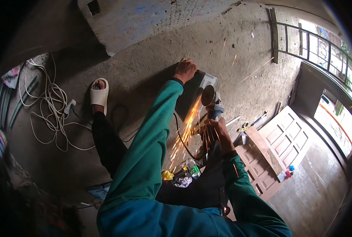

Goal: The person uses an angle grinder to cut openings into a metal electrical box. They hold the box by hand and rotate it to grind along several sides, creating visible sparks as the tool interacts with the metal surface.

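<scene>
Blue-green shirt nearest; right grip clamped on grinder, left grip on metal piece; sparks could ignite litter.

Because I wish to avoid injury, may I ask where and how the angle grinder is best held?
Probably by the angle grinder's body, coming from the near right, where the right hand grips: the round disc sits at the far end, and sparks spray toward the near left.
</scene>
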{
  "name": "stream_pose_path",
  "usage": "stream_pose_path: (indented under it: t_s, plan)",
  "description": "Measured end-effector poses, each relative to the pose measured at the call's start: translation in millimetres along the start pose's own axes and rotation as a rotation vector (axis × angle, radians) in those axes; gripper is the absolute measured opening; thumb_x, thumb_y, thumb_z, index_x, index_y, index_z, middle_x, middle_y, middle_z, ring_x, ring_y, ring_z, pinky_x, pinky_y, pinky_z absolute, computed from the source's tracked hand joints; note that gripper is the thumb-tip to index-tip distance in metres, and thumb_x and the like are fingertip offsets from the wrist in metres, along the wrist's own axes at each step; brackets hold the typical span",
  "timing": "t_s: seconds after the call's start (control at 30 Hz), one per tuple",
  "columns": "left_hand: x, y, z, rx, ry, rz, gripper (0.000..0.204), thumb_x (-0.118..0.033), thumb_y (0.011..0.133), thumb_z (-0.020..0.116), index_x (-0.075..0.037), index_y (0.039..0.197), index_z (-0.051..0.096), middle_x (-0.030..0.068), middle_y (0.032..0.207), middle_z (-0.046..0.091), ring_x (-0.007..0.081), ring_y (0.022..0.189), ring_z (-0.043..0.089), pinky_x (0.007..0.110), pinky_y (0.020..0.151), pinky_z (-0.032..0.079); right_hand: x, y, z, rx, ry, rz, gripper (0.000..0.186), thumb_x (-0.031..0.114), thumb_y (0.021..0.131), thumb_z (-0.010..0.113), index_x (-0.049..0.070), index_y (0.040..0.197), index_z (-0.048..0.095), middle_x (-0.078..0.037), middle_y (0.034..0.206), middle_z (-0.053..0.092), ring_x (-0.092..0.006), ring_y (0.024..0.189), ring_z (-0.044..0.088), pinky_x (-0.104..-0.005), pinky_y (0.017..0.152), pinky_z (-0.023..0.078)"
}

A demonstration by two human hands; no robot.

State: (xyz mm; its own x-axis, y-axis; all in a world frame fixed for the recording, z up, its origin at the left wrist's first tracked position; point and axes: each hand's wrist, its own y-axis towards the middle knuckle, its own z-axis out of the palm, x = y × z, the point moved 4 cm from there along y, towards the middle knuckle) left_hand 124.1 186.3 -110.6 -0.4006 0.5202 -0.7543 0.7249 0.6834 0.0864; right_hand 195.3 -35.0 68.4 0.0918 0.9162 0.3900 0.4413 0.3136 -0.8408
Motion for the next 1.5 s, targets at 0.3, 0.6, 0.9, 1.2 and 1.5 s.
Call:
stream_pose_path:
  t_s: [0.3,0.6,0.9,1.2,1.5]
  plan:
    - [2.6,-2.2,0.6,0.024,0.006,-0.037,0.020,-0.021,0.081,0.053,-0.014,0.077,0.071,0.0049,0.086,0.069,0.0242,0.090,0.062,0.044,0.079,0.046,-3.4,2.4,-1.7,0.036,0.012,0.067,0.030,0.015,0.069,0.073,0.001,0.092,0.061,-0.004,0.075,0.060,-0.0156,0.065,0.057,-0.0297,0.059,0.046]
    - [1.3,3.0,4.5,0.012,0.015,-0.037,0.017,-0.019,0.081,0.055,-0.014,0.079,0.072,0.0062,0.085,0.069,0.0251,0.090,0.063,0.043,0.079,0.047,-15.6,16.0,-16.3,0.012,-0.136,-0.193,0.023,0.019,0.074,0.073,0.002,0.085,0.063,-0.004,0.072,0.062,-0.0158,0.061,0.060,-0.0298,0.058,0.048]
    - [0.9,0.5,0.6,0.019,0.012,-0.037,0.017,-0.018,0.080,0.055,-0.014,0.078,0.072,0.0074,0.084,0.069,0.0261,0.088,0.063,0.042,0.077,0.047,4.6,-7.3,1.8,0.084,0.060,0.034,0.016,0.016,0.079,0.067,0.002,0.085,0.063,-0.004,0.073,0.062,-0.0123,0.065,0.060,-0.0288,0.057,0.047]
    - [1.8,-0.1,1.8,0.011,0.033,-0.043,0.016,-0.016,0.079,0.056,-0.013,0.076,0.071,0.0072,0.083,0.069,0.0268,0.088,0.063,0.043,0.077,0.047,4.1,-4.5,0.2,0.047,0.007,0.128,0.015,0.012,0.077,0.069,-0.001,0.084,0.065,-0.007,0.067,0.064,-0.0151,0.059,0.062,-0.0285,0.055,0.049]
    - [-3.0,-0.1,-3.5,0.021,0.048,-0.080,0.019,-0.019,0.082,0.054,-0.013,0.074,0.070,0.0087,0.080,0.068,0.0264,0.087,0.063,0.043,0.079,0.047,2.4,-19.7,3.3,0.043,0.037,0.157,0.021,0.014,0.073,0.070,-0.002,0.083,0.062,-0.008,0.072,0.063,-0.0166,0.059,0.061,-0.0294,0.054,0.048]
